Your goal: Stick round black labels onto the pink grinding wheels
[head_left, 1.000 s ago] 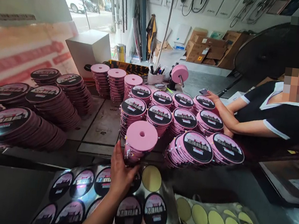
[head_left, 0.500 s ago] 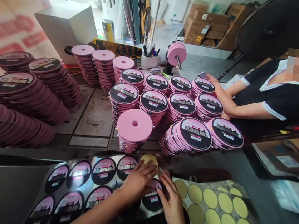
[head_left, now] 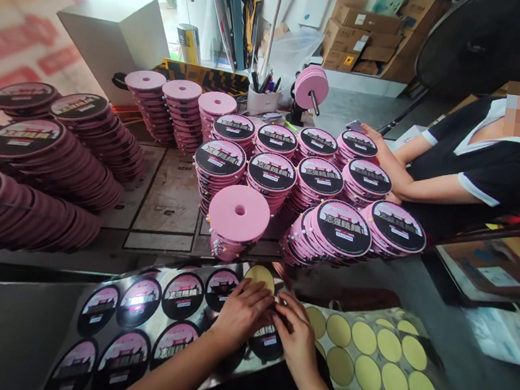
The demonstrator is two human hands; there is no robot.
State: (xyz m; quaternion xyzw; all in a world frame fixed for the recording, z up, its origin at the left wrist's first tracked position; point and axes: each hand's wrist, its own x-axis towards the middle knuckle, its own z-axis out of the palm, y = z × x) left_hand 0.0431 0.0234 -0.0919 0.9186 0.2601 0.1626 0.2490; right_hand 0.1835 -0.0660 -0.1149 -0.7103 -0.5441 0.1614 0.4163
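Note:
A shiny sheet of round stickers (head_left: 186, 262), each printed pink and black, lies in front of me. My left hand (head_left: 244, 312) rests across it with fingers extended, partly covering a bare yellow circle (head_left: 260, 278). My right hand (head_left: 297, 334) is close beside it, thumb and fingers drawn together at the upper edge of a round sticker (head_left: 267, 345). My fingers hide part of that sticker and the exact contact. Just beyond my hands stands a stack of pink foam spools (head_left: 252, 216), its top one without a sticker.
Stickered spool stacks (head_left: 345, 228) stand at the centre, with more stacks (head_left: 26, 138) at left. A sheet with yellow circles (head_left: 367, 373) lies at right. Further back are a spool holder (head_left: 310, 88) and a pen cup (head_left: 262, 101). A person (head_left: 471, 156) stands at right.
My right thumb and fingers have moved up and closed together near the sticker's top edge. My left hand has barely moved. The view has shifted slightly.

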